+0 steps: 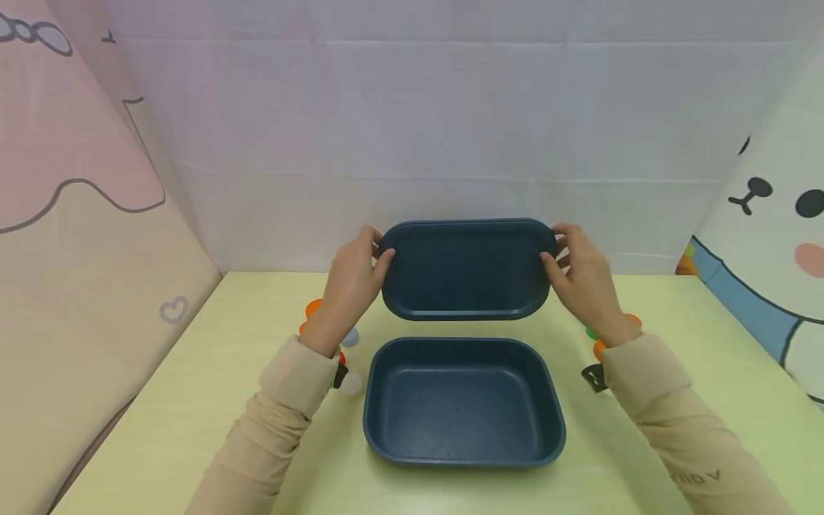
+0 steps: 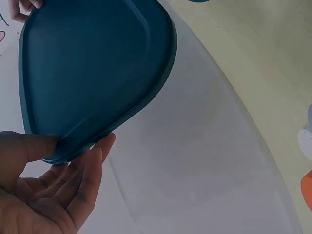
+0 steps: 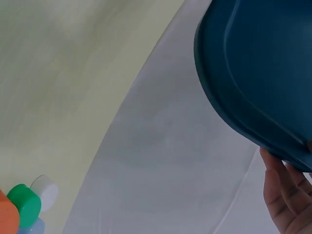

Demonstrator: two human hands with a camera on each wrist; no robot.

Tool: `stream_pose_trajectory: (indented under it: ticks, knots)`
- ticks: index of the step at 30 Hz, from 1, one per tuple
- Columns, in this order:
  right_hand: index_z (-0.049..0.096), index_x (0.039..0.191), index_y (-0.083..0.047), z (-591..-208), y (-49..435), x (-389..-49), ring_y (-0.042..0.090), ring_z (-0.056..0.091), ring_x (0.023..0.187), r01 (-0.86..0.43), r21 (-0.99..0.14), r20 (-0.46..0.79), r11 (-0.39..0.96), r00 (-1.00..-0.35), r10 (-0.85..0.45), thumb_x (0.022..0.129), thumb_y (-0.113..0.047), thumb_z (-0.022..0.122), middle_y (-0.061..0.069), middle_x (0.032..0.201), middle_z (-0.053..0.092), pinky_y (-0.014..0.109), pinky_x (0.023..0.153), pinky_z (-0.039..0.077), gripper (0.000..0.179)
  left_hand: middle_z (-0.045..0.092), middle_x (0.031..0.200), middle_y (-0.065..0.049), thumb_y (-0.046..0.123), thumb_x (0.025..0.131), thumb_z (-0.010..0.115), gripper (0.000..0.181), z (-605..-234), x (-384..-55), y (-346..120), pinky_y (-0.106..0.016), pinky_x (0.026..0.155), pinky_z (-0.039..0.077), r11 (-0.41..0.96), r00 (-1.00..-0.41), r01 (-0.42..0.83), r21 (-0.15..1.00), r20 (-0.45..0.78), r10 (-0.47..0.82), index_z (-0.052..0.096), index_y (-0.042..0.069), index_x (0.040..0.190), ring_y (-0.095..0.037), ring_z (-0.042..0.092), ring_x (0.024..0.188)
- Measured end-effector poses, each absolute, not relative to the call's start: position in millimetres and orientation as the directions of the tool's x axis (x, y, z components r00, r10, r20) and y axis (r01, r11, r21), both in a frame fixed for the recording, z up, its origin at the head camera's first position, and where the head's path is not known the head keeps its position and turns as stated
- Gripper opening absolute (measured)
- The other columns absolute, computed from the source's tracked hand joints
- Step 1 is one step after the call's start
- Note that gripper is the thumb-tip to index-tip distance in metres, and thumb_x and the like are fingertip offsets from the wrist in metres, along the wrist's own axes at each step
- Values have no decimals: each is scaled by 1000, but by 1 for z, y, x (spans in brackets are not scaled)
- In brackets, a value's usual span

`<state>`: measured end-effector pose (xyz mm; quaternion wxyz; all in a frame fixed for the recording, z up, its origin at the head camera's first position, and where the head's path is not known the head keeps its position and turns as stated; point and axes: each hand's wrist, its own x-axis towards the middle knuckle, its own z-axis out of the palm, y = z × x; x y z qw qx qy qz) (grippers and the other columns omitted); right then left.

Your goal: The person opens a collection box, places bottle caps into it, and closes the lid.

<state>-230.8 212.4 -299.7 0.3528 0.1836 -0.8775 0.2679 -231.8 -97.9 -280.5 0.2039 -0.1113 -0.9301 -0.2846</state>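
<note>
A dark blue lid (image 1: 466,268), a rounded rectangle with a raised rim, is held up behind a matching open box (image 1: 463,415) on the table. My left hand (image 1: 354,275) pinches the lid's left end, thumb on the near face and fingers behind, as the left wrist view also shows at the lid (image 2: 97,63). At the other end my right hand (image 1: 582,275) grips the lid the same way. In the right wrist view, fingers (image 3: 285,190) of that hand lie against the underside of the lid (image 3: 273,73). Nothing lies inside the box.
Beside the left wrist sit several small caps, orange (image 1: 313,307), pale blue (image 1: 350,337) and white (image 1: 351,384). More caps, orange and green (image 3: 25,204), lie by the right wrist. A white cloth backdrop (image 1: 438,129) rises behind the pale yellow table (image 1: 212,400).
</note>
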Motion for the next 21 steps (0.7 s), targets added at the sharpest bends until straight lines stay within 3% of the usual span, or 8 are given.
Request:
stream_pose_trajectory:
  ticks: [6,13,21]
  knots:
    - [45,109,6,-315,215,-239,33,63,70,-499,-343,680,796,-716,-156,84,-3,59,21,91,55,45,61,51,30,64,93,-13,20,89,58,22,-297,-240,-99,-33,63,53,787,-890,373,491,430,153,49,6,104,-26,66,77]
    - [43,105,5,-332,217,-243,37,65,76,-487,-343,639,803,-748,-181,83,0,59,24,94,59,47,60,51,28,66,94,-12,12,87,60,19,-313,-247,-100,-32,61,50,787,-860,434,438,461,218,53,8,104,-24,63,72]
    - [48,105,-1,-342,216,-245,34,66,76,-492,-292,621,820,-749,-229,83,-2,59,19,93,64,45,60,52,24,68,96,-9,7,86,61,16,-324,-250,-100,-33,64,52,793,-857,441,421,461,232,58,10,101,-23,64,78]
